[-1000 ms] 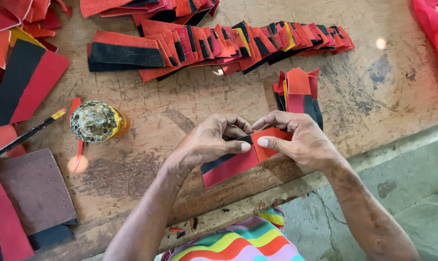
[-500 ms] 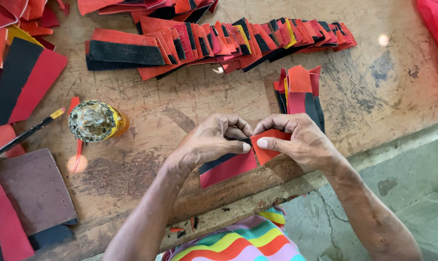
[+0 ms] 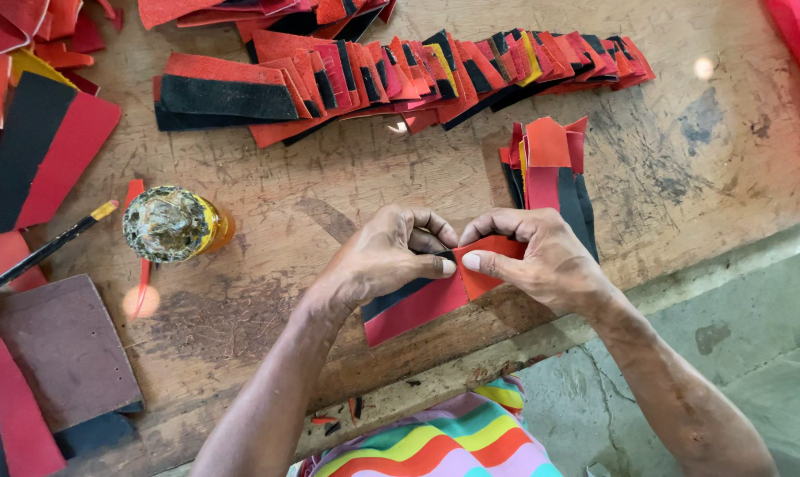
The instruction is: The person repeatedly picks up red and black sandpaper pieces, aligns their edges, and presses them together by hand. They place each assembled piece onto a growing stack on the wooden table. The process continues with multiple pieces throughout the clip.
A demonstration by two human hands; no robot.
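Red-and-black strip [image 3: 417, 307] lies at the near table edge, pinched between both hands. Left hand [image 3: 378, 261] curled shut on its upper edge, thumb pressing down; right hand [image 3: 541, 256] likewise closed, thumb on the red end. Small stack of strips [image 3: 550, 172] at 1 o'clock. Long overlapping row [image 3: 400, 79] at 12. Glue pot [image 3: 170, 225] at 9 o'clock.

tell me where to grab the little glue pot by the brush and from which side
Grip the glue pot round its yellow side wall, low down, coming from the right across bare table. Its top looks crusted and messy, and the brush lies close on its left.
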